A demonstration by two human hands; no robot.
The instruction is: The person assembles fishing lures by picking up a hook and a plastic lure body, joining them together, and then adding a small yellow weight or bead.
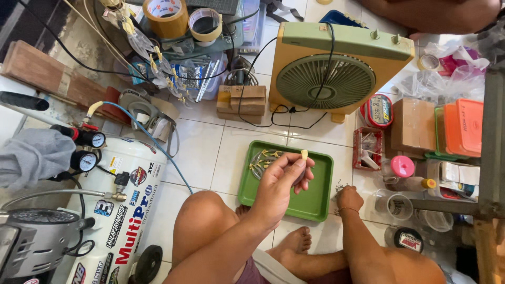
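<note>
I sit on a tiled floor with a green tray [318, 202] in front of me. My left hand [281, 181] is raised over the tray, fingers pinched on a small yellowish piece [304, 154]. A cluster of similar small yellow pieces [263, 160] lies in the tray's far left corner. My right hand [349, 199] is closed in a fist, resting on the floor just right of the tray; whether it holds anything I cannot tell.
A green and yellow box fan [336, 66] stands beyond the tray. A white air compressor [123, 210] lies at left with a blue hose [158, 144]. Tape rolls [167, 16], wooden blocks [242, 100], cups, jars and orange boxes [463, 126] crowd the right. Another person's limb [431, 13] is at top right.
</note>
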